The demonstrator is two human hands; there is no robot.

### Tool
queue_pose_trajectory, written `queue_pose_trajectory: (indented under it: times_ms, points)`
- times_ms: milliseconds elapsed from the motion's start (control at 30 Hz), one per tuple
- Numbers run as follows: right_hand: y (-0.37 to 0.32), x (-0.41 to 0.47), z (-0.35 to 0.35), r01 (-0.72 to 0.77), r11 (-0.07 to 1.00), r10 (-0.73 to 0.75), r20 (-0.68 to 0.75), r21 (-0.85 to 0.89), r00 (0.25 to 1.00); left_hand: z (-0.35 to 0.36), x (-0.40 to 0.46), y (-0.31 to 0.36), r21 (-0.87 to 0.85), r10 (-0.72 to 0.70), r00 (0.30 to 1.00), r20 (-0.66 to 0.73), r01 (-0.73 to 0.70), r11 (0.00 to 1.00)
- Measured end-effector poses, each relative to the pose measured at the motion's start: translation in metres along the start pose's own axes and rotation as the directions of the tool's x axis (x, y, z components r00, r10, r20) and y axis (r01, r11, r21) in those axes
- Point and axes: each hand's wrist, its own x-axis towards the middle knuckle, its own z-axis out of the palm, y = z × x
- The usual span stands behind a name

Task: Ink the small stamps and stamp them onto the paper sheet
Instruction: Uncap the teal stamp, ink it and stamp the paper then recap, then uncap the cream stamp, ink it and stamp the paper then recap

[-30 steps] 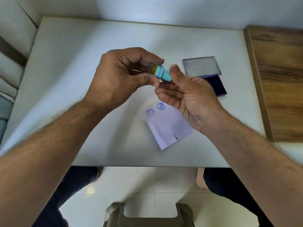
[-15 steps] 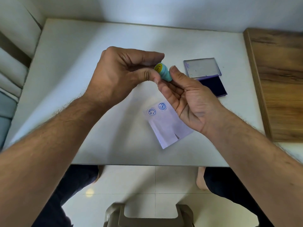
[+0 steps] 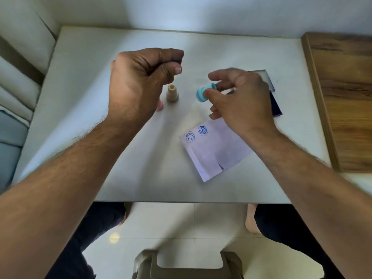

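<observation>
The right hand (image 3: 239, 97) is pinching the teal stamp (image 3: 204, 93) beside the ink pad (image 3: 275, 105); the left hand (image 3: 141, 81) is curling on nothing visible. Blurry, so that stamp is probably risking a slip.

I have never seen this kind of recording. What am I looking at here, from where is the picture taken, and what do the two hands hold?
There is no machine here: a person wears one camera on the head, and it looks forward and down at their own two bare hands above a white table. The right hand pinches a small turquoise stamp between thumb and fingers. The left hand is curled; whether it holds something small cannot be seen. On the table a beige stamp stands upright. A paper sheet lies nearer the person and carries two round blue prints. Behind the right hand lies an open ink pad, partly hidden. A wooden board lies at the right.
</observation>
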Motion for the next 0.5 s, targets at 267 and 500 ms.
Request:
queue_pose_trajectory:
  times_ms: [267, 500]
  points:
    - [0.001, 0.022, 0.025, 0.182, 0.888, -0.182, 0.039, -0.422, 0.982, -0.001, 0.004, -0.004, 0.017, -0.033, 0.999, -0.033, 0.034, 0.999]
    - [-0.008, 0.023, 0.026, 0.264, 0.812, -0.281, 0.048, -0.520, 0.958, 0.002, 0.004, -0.004, -0.021, -0.080, 0.994, -0.076, 0.079, 0.997]
